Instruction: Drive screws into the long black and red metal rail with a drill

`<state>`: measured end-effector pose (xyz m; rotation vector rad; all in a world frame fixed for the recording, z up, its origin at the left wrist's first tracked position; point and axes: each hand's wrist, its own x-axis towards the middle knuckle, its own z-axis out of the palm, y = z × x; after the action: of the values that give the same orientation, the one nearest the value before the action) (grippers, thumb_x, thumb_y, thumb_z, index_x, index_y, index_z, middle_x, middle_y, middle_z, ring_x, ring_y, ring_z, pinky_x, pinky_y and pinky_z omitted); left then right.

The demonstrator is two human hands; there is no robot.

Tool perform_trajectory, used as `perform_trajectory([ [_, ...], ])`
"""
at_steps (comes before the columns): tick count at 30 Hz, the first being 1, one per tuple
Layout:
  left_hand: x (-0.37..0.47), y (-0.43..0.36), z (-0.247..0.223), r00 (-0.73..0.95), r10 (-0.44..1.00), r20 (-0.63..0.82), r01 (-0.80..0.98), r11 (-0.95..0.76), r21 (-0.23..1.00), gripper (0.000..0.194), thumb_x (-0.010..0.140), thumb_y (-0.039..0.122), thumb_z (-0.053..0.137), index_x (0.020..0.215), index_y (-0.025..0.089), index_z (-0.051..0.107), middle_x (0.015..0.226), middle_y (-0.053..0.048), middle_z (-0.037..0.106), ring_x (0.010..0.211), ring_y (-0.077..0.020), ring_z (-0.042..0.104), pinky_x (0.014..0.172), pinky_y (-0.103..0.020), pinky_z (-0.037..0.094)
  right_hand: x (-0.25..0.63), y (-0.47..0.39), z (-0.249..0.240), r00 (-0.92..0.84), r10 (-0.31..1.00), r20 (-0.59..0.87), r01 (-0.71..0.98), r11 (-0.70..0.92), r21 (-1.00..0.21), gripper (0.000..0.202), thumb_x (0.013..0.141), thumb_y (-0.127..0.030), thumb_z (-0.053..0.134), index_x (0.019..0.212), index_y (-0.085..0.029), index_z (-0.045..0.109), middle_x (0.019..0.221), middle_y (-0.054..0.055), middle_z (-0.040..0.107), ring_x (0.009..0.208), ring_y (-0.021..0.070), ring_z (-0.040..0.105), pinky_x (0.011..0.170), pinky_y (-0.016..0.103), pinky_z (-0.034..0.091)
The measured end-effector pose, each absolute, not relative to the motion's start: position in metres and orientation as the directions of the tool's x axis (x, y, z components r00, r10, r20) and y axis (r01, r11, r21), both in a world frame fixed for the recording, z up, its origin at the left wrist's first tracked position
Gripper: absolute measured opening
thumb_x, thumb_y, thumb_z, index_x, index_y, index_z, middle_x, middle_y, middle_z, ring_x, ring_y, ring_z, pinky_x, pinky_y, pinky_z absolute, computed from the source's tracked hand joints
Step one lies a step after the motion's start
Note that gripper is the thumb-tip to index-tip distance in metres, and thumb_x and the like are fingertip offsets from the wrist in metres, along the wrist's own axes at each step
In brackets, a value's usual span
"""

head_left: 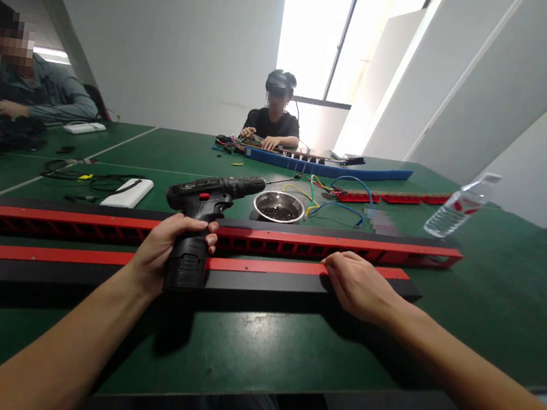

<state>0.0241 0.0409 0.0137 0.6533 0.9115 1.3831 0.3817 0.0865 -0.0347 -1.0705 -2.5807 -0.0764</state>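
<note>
My left hand (pixel 160 244) is wrapped round the grip of a black cordless drill (pixel 192 248). The drill is held above the bars, its long thin bit pointing right and away from me, with a small dark piece at the tip. Closed in a pinch, my right hand (pixel 356 283) rests at the red top of the nearer black-and-red bar (pixel 264 278); whatever its fingers hold is hidden. Behind this lies a second red-and-black bar (pixel 289 239) with a row of slots. A steel bowl (pixel 281 196) of small dark screws stands just beyond it.
A water bottle (pixel 459 206) leans at the right. Coloured wires (pixel 317 201) and a red strip (pixel 395 197) lie past the bowl. A white power bank (pixel 128 193) with a black cable is at left. Across the green table (pixel 254 350), one person works at a blue curved strip (pixel 329 166); another sits far left.
</note>
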Motion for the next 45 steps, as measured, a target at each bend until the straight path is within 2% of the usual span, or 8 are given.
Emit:
perform_trajectory([
  [4, 0.034, 0.038, 0.01, 0.0, 0.988, -0.157, -0.51, 0.135, 0.849, 0.011, 0.076, 0.005, 0.065, 0.084, 0.01, 0.06, 0.085, -0.009, 0.063, 0.063, -0.014, 0.061, 0.056, -0.025, 0.058, 0.401, 0.089, -0.037, -0.645, 0.676, 0.355, 0.697, 0.711, -0.088, 0.019, 0.102, -0.023, 0.042, 0.095, -0.02, 0.059, 0.091, 0.011, 0.071, 0.088, 0.0254, 0.065, 0.081, 0.037, 0.051],
  [15, 0.037, 0.031, 0.008, 0.032, 0.995, -0.089, -0.486, 0.094, 0.869, 0.017, 0.074, 0.007, 0.068, 0.088, 0.012, 0.059, 0.085, -0.008, 0.063, 0.065, -0.0145, 0.06, 0.059, -0.029, 0.057, 0.429, 0.095, -0.04, -0.619, 0.696, 0.365, 0.723, 0.686, -0.082, 0.02, 0.103, -0.025, 0.042, 0.094, -0.02, 0.06, 0.093, 0.012, 0.072, 0.088, 0.0266, 0.067, 0.081, 0.039, 0.054],
  [21, 0.043, 0.03, 0.007, 0.048, 0.994, -0.097, -0.535, 0.107, 0.838, 0.013, 0.074, 0.008, 0.068, 0.085, 0.012, 0.061, 0.086, -0.008, 0.064, 0.066, -0.0145, 0.061, 0.06, -0.028, 0.058, 0.428, 0.099, -0.027, -0.547, 0.786, 0.287, 0.773, 0.606, -0.186, 0.016, 0.102, -0.028, 0.043, 0.096, -0.022, 0.057, 0.091, 0.01, 0.072, 0.082, 0.0242, 0.067, 0.076, 0.036, 0.051],
  [27, 0.047, 0.029, 0.003, 0.053, 0.982, -0.183, -0.536, 0.182, 0.824, 0.016, 0.073, 0.01, 0.071, 0.085, 0.011, 0.061, 0.082, -0.008, 0.064, 0.065, -0.0152, 0.062, 0.056, -0.026, 0.056, 0.378, 0.151, 0.011, -0.462, 0.836, 0.295, 0.743, 0.547, -0.385, 0.024, 0.098, -0.039, 0.057, 0.089, -0.02, 0.067, 0.079, 0.004, 0.073, 0.069, 0.0175, 0.064, 0.066, 0.029, 0.045],
  [33, 0.051, 0.026, 0.002, -0.009, 0.991, -0.135, -0.53, 0.11, 0.841, 0.026, 0.069, 0.011, 0.074, 0.091, 0.012, 0.061, 0.087, -0.007, 0.064, 0.067, -0.0151, 0.062, 0.056, -0.027, 0.056, 0.305, 0.223, 0.014, -0.536, 0.825, 0.178, 0.797, 0.565, -0.216, 0.008, 0.085, -0.021, 0.068, 0.084, -0.017, 0.074, 0.081, 0.005, 0.073, 0.071, 0.016, 0.061, 0.064, 0.027, 0.038],
  [36, 0.051, 0.026, 0.001, 0.007, 0.991, -0.133, -0.531, 0.116, 0.84, 0.029, 0.068, 0.012, 0.075, 0.094, 0.012, 0.061, 0.087, -0.007, 0.063, 0.067, -0.0159, 0.062, 0.054, -0.027, 0.055, 0.283, 0.247, 0.003, -0.509, 0.857, 0.082, 0.849, 0.515, -0.115, 0.014, 0.083, -0.015, 0.062, 0.088, -0.018, 0.075, 0.088, 0.006, 0.075, 0.075, 0.0163, 0.064, 0.065, 0.025, 0.041],
  [42, 0.05, 0.023, 0.001, 0.029, 0.988, -0.154, -0.53, 0.146, 0.835, 0.03, 0.069, 0.012, 0.075, 0.096, 0.012, 0.062, 0.086, -0.007, 0.064, 0.067, -0.016, 0.062, 0.055, -0.027, 0.056, 0.261, 0.269, -0.009, -0.436, 0.899, 0.046, 0.899, 0.437, -0.015, 0.021, 0.083, -0.025, 0.067, 0.101, -0.016, 0.076, 0.107, 0.018, 0.076, 0.087, 0.0253, 0.068, 0.072, 0.029, 0.047],
  [45, 0.05, 0.022, 0.003, 0.016, 0.987, -0.157, -0.538, 0.141, 0.831, 0.03, 0.069, 0.01, 0.075, 0.095, 0.012, 0.062, 0.086, -0.007, 0.064, 0.067, -0.0161, 0.062, 0.055, -0.027, 0.056, 0.25, 0.274, -0.014, -0.495, 0.869, 0.011, 0.869, 0.495, -0.013, 0.029, 0.084, -0.037, 0.07, 0.106, -0.02, 0.076, 0.112, 0.014, 0.076, 0.094, 0.0259, 0.069, 0.077, 0.029, 0.048],
])
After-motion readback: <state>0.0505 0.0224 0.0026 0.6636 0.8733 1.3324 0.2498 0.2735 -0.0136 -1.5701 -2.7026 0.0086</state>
